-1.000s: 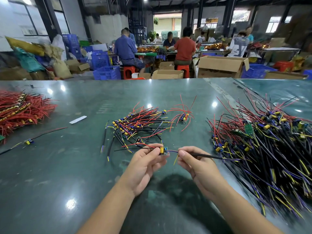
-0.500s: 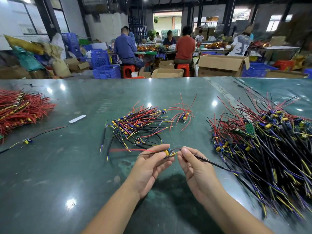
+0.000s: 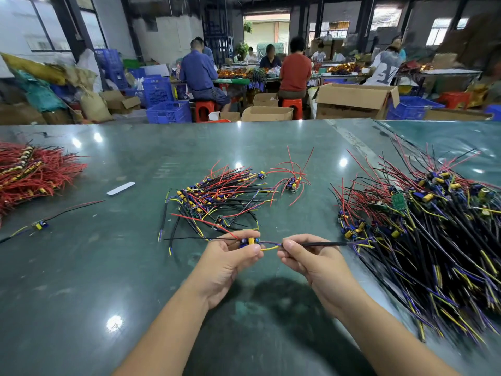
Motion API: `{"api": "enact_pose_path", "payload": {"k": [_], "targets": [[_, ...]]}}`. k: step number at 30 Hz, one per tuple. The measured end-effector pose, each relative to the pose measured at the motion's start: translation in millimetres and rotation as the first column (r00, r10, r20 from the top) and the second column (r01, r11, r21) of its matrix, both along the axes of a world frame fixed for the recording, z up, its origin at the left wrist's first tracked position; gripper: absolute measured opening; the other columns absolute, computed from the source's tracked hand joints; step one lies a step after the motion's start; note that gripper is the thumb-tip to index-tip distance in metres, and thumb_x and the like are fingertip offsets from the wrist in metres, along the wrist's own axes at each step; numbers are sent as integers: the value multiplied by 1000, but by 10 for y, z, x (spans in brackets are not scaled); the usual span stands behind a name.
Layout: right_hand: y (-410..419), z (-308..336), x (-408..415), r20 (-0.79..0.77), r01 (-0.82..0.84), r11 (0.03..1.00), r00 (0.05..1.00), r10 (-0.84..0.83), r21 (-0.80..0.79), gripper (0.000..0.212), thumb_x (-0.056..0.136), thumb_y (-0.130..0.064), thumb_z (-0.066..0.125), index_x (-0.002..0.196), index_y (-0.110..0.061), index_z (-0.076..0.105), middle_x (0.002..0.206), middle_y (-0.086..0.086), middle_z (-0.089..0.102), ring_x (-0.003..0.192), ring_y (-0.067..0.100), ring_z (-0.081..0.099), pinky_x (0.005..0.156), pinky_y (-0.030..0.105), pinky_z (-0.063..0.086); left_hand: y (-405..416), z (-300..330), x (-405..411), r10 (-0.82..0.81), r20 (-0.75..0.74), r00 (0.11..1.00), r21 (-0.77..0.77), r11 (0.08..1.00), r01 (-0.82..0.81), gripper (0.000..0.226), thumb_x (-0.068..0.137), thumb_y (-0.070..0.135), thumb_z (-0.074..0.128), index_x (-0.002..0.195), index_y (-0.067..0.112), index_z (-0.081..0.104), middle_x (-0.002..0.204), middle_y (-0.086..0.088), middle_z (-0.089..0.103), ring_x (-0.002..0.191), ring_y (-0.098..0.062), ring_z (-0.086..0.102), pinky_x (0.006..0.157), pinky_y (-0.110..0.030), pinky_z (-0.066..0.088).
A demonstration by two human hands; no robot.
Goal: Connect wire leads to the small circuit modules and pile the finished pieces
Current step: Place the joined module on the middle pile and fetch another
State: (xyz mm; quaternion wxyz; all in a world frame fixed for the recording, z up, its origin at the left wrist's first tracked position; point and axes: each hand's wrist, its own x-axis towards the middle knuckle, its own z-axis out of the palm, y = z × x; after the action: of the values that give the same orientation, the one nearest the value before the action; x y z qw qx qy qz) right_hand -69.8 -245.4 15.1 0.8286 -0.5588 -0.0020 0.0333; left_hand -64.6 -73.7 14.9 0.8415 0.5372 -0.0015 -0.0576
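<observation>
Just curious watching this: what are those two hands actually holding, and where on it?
The left hand pinches a small circuit module by its body. The right hand pinches the black wire lead near its end by the module.

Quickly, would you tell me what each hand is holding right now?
Left hand: pinching the small circuit module.
Right hand: pinching the black wire lead.

Both bare forearms reach in from the near edge, converging. The left hand (image 3: 229,256) is curled with thumb and fingers pinched together; just right of it, the right hand (image 3: 306,257) pinches likewise, palm turned left.
</observation>
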Motion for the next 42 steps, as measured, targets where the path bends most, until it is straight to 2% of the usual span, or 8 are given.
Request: {"api": "enact_pose_path", "payload": {"k": [5, 8, 14, 20, 24, 29, 35, 42], "targets": [[-78, 32, -20, 8, -126, 981, 992, 129, -147, 11, 85, 0, 63, 76, -4, 69, 71, 12, 70, 67, 16, 69, 63, 20, 54, 87, 8, -1, -31, 2, 1000, 122, 992, 31, 24, 75, -11, 65, 84, 9, 73, 74, -7, 68, 64, -12, 66, 65, -19, 55], [-105, 63, -36, -38, -248, 967, 969, 246, -63, 5, 76, -7, 66, 76, -2, 68, 71, 13, 69, 65, 14, 67, 62, 19, 54, 144, 43, -13, -63, 135, 989, 342, 940, 13, 27, 74, -10, 70, 84, 15, 74, 78, -5, 72, 71, -10, 65, 69, -17, 52], [-152, 76, -34, -101, -377, 924, 919, 381, 65, 10, 74, -8, 64, 79, 1, 65, 72, 13, 67, 61, 13, 65, 57, 18, 54, 92, 79, -59, -37, 287, 957, 421, 902, -92, 27, 73, -10, 72, 86, 13, 71, 78, -2, 73, 72, -9, 65, 68, -16, 51], [-85, 15, 23, -72, -234, 964, 967, 245, 127, 16, 72, -9, 65, 84, 1, 64, 74, 16, 68, 63, 16, 66, 61, 21, 56, 89, 42, -13, -4, 144, 990, 313, 949, -42, 26, 75, -10, 69, 87, 13, 70, 67, 4, 65, 62, -5, 56, 62, -13, 47], [-72, -13, 45, -64, -203, 969, 975, 214, 143, 20, 73, -14, 65, 85, 1, 64, 76, 17, 67, 65, 17, 68, 60, 22, 56, 63, 20, -4, 7, 173, 985, 358, 931, -69, 25, 74, -12, 69, 87, 9, 68, 65, 7, 66, 60, -3, 57, 60, -13, 47], [-64, -22, 112, -56, -3, 993, 998, 9, 117, 30, 92, -26, 51, 84, 0, 65, 66, 8, 66, 57, 11, 65, 56, 19, 55, 114, -2, 55, 115, 156, 981, 364, 917, -165, 24, 76, -13, 67, 81, 10, 66, 64, 2, 62, 63, -14, 53, 60, -19, 45], [-105, 2, 169, -75, 246, 931, 969, -235, 269, 40, 103, -25, 34, 78, -3, 56, 64, 7, 69, 49, 9, 61, 47, 15, 50, 146, -24, 85, 118, 56, 991, 290, 948, -129, 25, 79, -12, 64, 80, 13, 67, 60, 0, 63, 57, -11, 57, 55, -14, 48], [-114, -10, 159, -55, 312, 905, 949, -309, 291, 41, 103, -25, 35, 70, -7, 50, 59, 8, 67, 43, 9, 56, 44, 13, 46, 138, 18, 94, 121, -42, 992, 123, 986, -115, 25, 82, -14, 58, 79, 8, 67, 59, -1, 63, 51, -8, 60, 52, -12, 50]]}}
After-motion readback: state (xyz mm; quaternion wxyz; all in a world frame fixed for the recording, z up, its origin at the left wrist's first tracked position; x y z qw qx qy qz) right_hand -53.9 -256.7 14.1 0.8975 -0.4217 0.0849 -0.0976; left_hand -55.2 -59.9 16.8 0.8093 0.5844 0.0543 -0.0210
